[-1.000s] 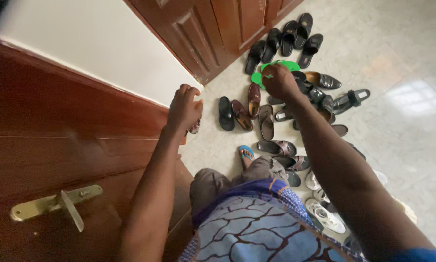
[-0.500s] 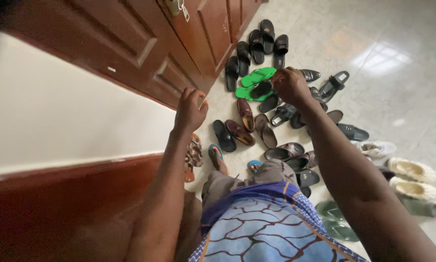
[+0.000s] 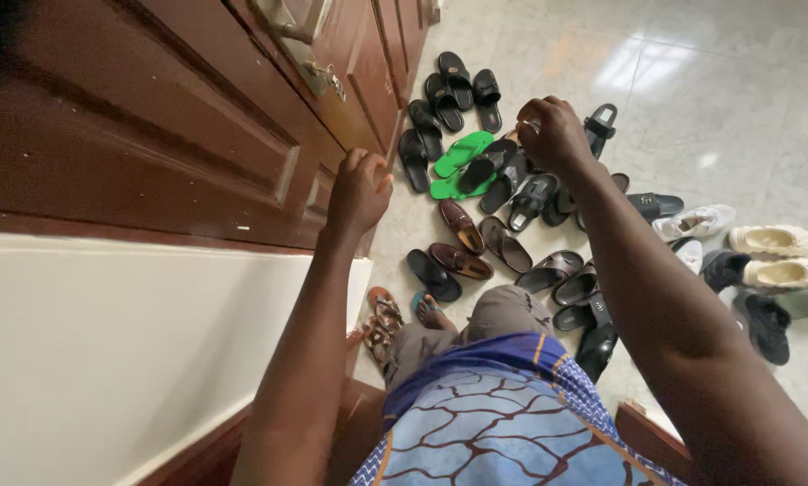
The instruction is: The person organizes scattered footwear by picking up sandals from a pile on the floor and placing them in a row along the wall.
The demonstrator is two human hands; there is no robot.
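above the shoes (image 3: 503,193), both arms stretch forward, fingers (image 3: 548,121) curled.

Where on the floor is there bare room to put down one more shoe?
Bare tile lies at the top right, beyond the black strapped sandal. Crowded: the strip from the green flip-flops down to the brown loafers, under the right hand.

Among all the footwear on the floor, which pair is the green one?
The flat green flip-flops near the wooden door, just left of the right hand. Every other pair is black, brown, white or cream; a black sandal lies partly over them.
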